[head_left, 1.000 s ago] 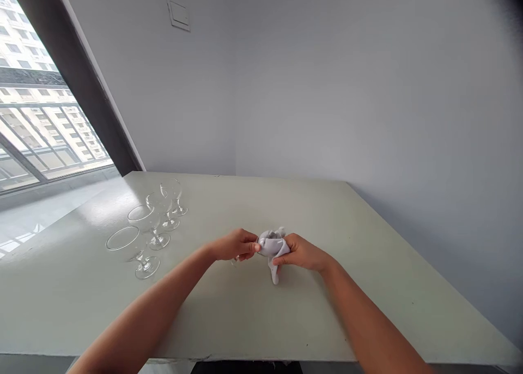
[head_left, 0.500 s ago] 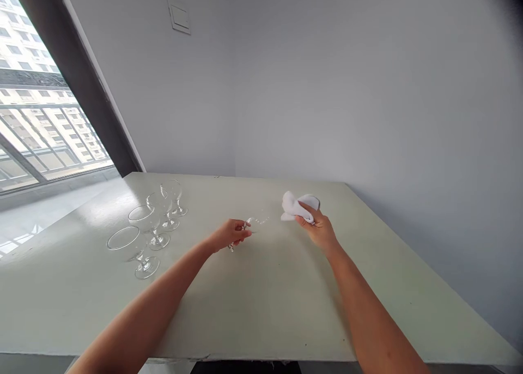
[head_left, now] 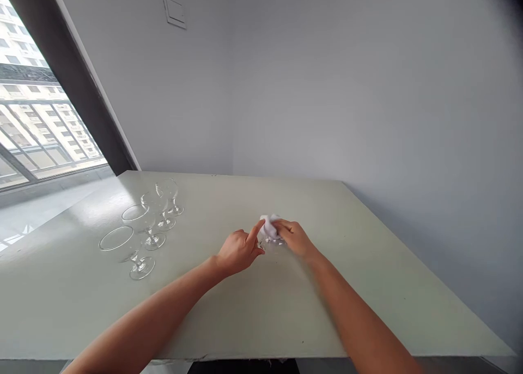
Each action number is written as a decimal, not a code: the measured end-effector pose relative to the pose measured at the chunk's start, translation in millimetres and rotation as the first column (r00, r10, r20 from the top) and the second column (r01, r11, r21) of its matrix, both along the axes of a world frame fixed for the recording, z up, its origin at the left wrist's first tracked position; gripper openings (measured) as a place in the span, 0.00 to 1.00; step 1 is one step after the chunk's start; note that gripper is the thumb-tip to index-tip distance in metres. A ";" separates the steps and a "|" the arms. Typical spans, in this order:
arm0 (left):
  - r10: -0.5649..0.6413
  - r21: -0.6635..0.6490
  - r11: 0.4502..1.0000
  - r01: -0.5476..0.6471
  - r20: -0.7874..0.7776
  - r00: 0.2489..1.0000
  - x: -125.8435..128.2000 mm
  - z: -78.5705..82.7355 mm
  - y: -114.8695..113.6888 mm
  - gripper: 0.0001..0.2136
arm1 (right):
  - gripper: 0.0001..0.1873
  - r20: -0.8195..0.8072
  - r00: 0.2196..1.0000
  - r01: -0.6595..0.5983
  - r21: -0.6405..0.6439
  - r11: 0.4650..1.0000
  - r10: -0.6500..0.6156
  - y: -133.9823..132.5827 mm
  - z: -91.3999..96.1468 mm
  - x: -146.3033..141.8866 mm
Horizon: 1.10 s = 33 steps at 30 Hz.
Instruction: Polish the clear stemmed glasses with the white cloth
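My left hand [head_left: 240,251] is closed around a clear stemmed glass [head_left: 276,242], mostly hidden by the hand and the cloth; its index finger stretches out to the cloth's edge. My right hand [head_left: 295,237] grips a bunched white cloth [head_left: 268,228] and presses it against the glass. Both hands are close together over the middle of the table. To the left, several more clear stemmed glasses stand upright in a slanting row; the nearest glass [head_left: 141,268] and the farthest glass [head_left: 176,209] mark its ends.
The pale table [head_left: 229,319] reaches back to a grey wall [head_left: 327,90]. A wall switch [head_left: 175,12] is at upper left. Beside it, a dark frame [head_left: 73,63] borders a window with a railing [head_left: 36,128] outside.
My right hand has moved left and brought the cloth onto the glass. My left hand has shifted slightly right and lower, its index finger now extended. The row of glasses stands as before.
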<state>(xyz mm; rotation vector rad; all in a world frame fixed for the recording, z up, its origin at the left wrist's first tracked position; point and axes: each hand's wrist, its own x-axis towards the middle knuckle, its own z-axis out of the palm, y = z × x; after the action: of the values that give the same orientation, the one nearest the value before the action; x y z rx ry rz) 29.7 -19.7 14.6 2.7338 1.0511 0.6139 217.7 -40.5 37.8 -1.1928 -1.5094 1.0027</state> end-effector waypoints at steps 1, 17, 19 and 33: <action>-0.012 -0.036 0.999 0.013 0.024 1.000 1.1 -1.6 -0.4 0.31 | 0.11 -0.181 0.983 -0.006 -0.127 0.992 -0.017 4.0 -3.4 4.9; 0.361 -0.396 0.902 -0.172 0.472 0.804 19.0 -7.8 -0.3 0.26 | 0.07 -0.738 0.635 0.091 -0.219 0.971 -0.226 -12.7 -20.2 -53.8; 0.386 -0.363 0.907 -0.216 0.506 0.772 20.5 -7.0 -2.9 0.26 | 0.08 -0.682 0.685 0.126 -0.234 0.964 -0.255 -16.9 -24.6 -61.0; 0.451 -0.680 0.621 0.390 0.716 0.532 20.8 2.4 -10.5 0.21 | 0.13 -0.713 0.688 -0.124 -0.299 0.946 -0.135 -19.4 -23.8 -54.7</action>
<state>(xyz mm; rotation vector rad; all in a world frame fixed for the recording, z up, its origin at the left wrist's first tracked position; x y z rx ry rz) 50.5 -30.2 16.9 1.2737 0.7767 1.0235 163.0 -59.9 14.0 -0.8307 -0.7060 1.5408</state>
